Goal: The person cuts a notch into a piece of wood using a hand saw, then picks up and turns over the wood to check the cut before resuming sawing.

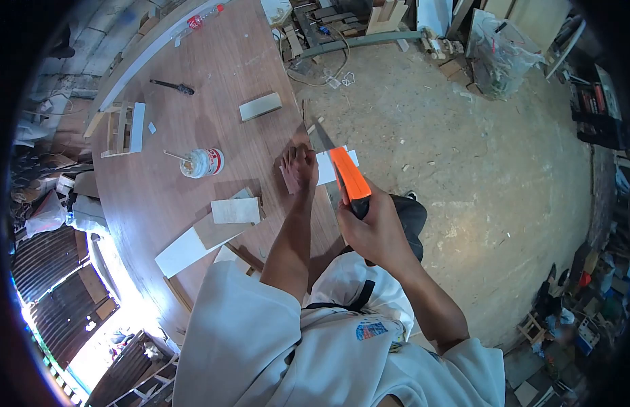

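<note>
The saw [349, 175] lies at the bench's near right edge, its orange handle toward the person and its grey blade running away from them along the edge. The right hand [377, 232] is wrapped tight round the dark grip below the orange part, fingers [361, 207] fully closed on it. Just left of the blade a small white board [323, 167] juts over the bench [213, 61] rim. The left hand [299, 169] rests on its inner end, fingers [302, 153] stretched out close together and pressing down, not curled round anything. The hand covers that end of the board, so I cannot tell whether the thumb hooks under it, and the blade's teeth are too blurred to place against the wood. Farther left stand a glue jar [203, 163], pale offcuts [235, 211] and a wooden block [260, 106].
</note>
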A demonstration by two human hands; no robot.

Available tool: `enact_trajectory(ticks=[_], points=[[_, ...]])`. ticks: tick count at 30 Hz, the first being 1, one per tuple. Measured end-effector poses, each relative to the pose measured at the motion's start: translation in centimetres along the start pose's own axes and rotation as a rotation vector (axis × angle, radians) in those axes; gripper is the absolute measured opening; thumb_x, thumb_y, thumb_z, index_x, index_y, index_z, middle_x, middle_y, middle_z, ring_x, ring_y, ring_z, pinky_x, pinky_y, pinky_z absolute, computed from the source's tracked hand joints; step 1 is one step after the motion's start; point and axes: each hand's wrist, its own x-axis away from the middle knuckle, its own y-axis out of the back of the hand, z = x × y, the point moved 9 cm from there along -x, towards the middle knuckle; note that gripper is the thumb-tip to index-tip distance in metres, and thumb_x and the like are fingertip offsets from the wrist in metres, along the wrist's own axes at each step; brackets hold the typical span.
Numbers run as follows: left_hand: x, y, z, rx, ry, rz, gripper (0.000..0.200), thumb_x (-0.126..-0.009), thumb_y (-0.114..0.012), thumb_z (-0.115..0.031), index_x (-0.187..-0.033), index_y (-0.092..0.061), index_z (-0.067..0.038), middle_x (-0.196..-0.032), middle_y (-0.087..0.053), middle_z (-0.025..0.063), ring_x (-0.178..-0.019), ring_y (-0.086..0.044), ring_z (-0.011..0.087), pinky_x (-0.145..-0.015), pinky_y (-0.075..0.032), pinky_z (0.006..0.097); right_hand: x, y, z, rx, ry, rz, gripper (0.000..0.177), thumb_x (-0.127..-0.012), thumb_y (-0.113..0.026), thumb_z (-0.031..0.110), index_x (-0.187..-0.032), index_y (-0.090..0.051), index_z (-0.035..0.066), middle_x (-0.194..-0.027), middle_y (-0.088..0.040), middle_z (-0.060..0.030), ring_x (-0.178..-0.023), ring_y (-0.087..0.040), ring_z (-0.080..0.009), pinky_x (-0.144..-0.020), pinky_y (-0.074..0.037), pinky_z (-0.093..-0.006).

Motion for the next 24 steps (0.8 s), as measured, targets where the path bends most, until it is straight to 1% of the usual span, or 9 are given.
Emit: enact_trajectory(ticks=[2,5,9,12,15,18,20,24], points=[[0.1,-0.7,0.5,-0.070,0.117,0.098,0.008,-0.077,-0.058,-0.012,-0.083,-0.057,-0.006,-0.081,-0.056,0.0112,-0.082,-0.054,0.0309,-0.077,-0.042,0.0421,-0.2,0.7,0.2,0.028,0.035,-0.069,0.010,-0.076,-0.054,0.001,-0.083,-0.050,-0.004,-0.062,-0.049,-0.0148,-0.059,-0.052,-0.0179,-0.059,-0.042,-0.0322],[-0.2,0.0,-0.2,-0.051,0.090,0.041,0.010,-0.078,-0.058,-0.013,-0.085,-0.058,-0.006,-0.081,-0.056,0.0119,-0.082,-0.054,0.0309,-0.077,-0.042,0.0423,-0.8,1.4,0.0,0.042,0.048,-0.106,0.010,-0.076,-0.055,0.001,-0.083,-0.050,-0.004,-0.064,-0.050,-0.0134,-0.060,-0.050,-0.0164,-0.060,-0.043,-0.0310],[-0.3,0.1,-0.2,-0.045,0.066,0.034,0.010,-0.079,-0.057,-0.014,-0.085,-0.058,-0.006,-0.082,-0.056,0.0119,-0.083,-0.054,0.0305,-0.077,-0.042,0.0420,-1.7,1.4,-1.4,0.018,0.028,-0.089,0.009,-0.077,-0.055,0.002,-0.083,-0.050,-0.003,-0.066,-0.050,-0.0117,-0.062,-0.049,-0.0158,-0.061,-0.043,-0.0302],[-0.2,-0.2,0.0,-0.053,0.091,0.084,0.011,-0.079,-0.057,-0.015,-0.084,-0.058,-0.006,-0.083,-0.056,0.0118,-0.084,-0.054,0.0300,-0.078,-0.042,0.0415,-2.5,0.8,-2.4,-0.028,0.048,-0.087,0.009,-0.077,-0.056,0.002,-0.083,-0.050,-0.002,-0.067,-0.050,-0.0104,-0.063,-0.048,-0.0154,-0.063,-0.043,-0.0298],[-0.3,0.0,-0.2,-0.060,0.103,0.077,0.010,-0.079,-0.057,-0.015,-0.083,-0.056,-0.006,-0.084,-0.056,0.0110,-0.085,-0.054,0.0295,-0.078,-0.042,0.0411,-3.3,-0.1,-4.2,-0.023,0.033,-0.063,0.010,-0.077,-0.056,0.002,-0.083,-0.051,-0.003,-0.067,-0.052,-0.0115,-0.063,-0.049,-0.0166,-0.063,-0.043,-0.0307],[-0.3,-0.1,-0.1,-0.095,0.138,0.116,0.011,-0.079,-0.058,-0.017,-0.079,-0.054,-0.007,-0.083,-0.055,0.0100,-0.084,-0.054,0.0284,-0.078,-0.042,0.0409,-4.1,-0.7,-5.9,-0.023,0.037,-0.068,0.011,-0.077,-0.057,0.003,-0.084,-0.052,-0.003,-0.069,-0.054,-0.0122,-0.064,-0.051,-0.0178,-0.064,-0.044,-0.0316],[-0.4,0.4,-0.3,-0.048,0.122,0.040,0.012,-0.078,-0.059,-0.016,-0.076,-0.051,-0.008,-0.081,-0.054,0.0096,-0.083,-0.054,0.0284,-0.077,-0.042,0.0404,-4.5,-1.0,-6.3,-0.043,0.058,-0.069,0.012,-0.077,-0.057,0.003,-0.087,-0.053,-0.003,-0.071,-0.056,-0.0144,-0.065,-0.053,-0.0207,-0.065,-0.045,-0.0332],[-0.2,-0.4,0.4,-0.045,0.166,0.095,0.013,-0.076,-0.061,-0.015,-0.073,-0.050,-0.008,-0.078,-0.053,0.0095,-0.082,-0.054,0.0286,-0.077,-0.042,0.0397,-4.7,-1.2,-6.7,0.024,0.008,-0.059,0.013,-0.077,-0.056,0.003,-0.088,-0.054,-0.003,-0.072,-0.056,-0.0167,-0.065,-0.055,-0.0239,-0.066,-0.045,-0.0342]])
